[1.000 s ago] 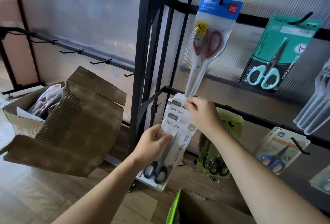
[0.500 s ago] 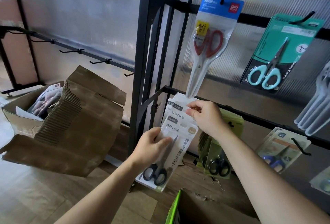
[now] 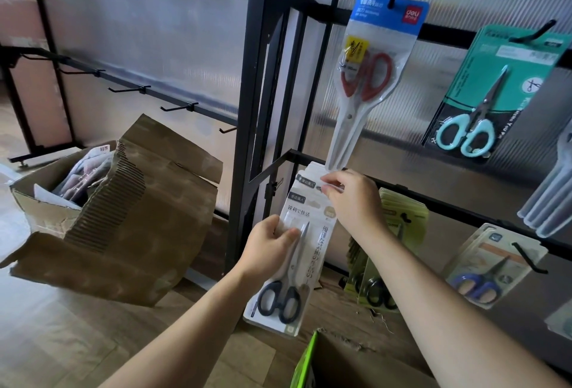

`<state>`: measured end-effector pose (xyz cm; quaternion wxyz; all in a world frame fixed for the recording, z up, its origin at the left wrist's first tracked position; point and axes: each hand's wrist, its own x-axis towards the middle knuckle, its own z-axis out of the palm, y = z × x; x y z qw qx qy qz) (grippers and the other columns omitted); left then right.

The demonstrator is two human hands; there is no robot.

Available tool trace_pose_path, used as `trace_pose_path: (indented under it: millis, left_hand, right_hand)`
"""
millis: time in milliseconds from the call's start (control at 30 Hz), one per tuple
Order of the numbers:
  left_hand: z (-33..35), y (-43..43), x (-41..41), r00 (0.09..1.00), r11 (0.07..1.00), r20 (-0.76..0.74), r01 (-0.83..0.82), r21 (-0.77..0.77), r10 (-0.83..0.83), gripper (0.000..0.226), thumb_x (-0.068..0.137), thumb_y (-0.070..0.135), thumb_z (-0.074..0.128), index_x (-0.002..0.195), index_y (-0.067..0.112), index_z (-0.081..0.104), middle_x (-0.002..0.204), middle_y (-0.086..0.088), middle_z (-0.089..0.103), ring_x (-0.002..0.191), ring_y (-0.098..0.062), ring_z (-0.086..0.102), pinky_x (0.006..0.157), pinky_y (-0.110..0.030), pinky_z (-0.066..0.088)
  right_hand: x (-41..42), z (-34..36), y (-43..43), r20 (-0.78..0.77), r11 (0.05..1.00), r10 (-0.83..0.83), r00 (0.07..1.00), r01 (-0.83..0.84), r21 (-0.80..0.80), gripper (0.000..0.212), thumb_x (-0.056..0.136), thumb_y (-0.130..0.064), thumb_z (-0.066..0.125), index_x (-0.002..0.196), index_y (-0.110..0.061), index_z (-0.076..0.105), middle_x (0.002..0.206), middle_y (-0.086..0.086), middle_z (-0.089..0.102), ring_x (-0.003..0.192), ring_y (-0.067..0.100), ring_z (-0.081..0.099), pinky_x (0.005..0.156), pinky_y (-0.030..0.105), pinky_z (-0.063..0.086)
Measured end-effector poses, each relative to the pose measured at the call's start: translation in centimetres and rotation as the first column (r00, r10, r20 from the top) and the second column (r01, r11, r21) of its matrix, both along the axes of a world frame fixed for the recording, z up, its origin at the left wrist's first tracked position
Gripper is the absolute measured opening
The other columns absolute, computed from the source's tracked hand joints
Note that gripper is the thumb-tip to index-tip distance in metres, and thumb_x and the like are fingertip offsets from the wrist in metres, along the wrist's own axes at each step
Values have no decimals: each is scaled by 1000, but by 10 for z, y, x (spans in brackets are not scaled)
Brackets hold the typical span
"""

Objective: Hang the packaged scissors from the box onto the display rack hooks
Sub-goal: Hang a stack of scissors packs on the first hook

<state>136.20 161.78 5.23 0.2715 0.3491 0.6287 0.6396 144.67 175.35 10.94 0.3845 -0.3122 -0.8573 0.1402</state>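
At the bottom edge of the frame, right of centre, I see the corner of a cardboard box (image 3: 340, 366) with a green side, standing on the wooden floor (image 3: 77, 341). Just above it my left hand (image 3: 266, 251) grips a white pack of black-handled scissors (image 3: 309, 251) by its left edge, thumb curled over the front. The pack hangs upright in the middle of the frame, handles down.

My right hand (image 3: 356, 202) is a little higher. Its fingertips pinch the top of the white packs (image 3: 305, 183) stacked just behind the front one, right under the lower rail (image 3: 464, 211) of the rack (image 3: 250, 109). That hand hides the hook, so I cannot tell whether any of these packs is on it.

To the right, along the same rail, hang yellow-green packs (image 3: 374, 279) and a pack with blue-handled scissors (image 3: 486, 267).

At left, an open brown box (image 3: 139, 232) with torn flaps sits on the floor, more packs (image 3: 83, 171) lying inside it.

Higher up, on the upper rail (image 3: 445, 31), a red-handled pair in a blue-topped bag (image 3: 368, 78) hangs above my right hand, its tip nearly reaching my fingers, and a teal pack (image 3: 489, 93) hangs at upper right. Bare hooks (image 3: 182, 107) line the rails at left.
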Motion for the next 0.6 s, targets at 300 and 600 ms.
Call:
trace_pose_path:
  millis: [300,600]
  left_hand:
    - [2,4,-5,1000,1000,-10,-29,-10,29,36,93,8,61,67,11,37,60,5,44,41,8,49,43,-8,37]
    - [-4,11,-10,999,998,54,-1,-60,4,34,93,13,61,68,13,38,66,2,54,48,4,56,46,-12,41]
  right_hand:
    - [-8,7,-3,-29,988,-102,994,98,-115,13,86,-12,70,98,-15,76,96,-1,72,87,16,65,79,35,55]
    - [-15,10,1,106,966,-233,967,242,-92,12,90,-22,67,98,-25,75,101,2,68,98,19,58,72,30,50]
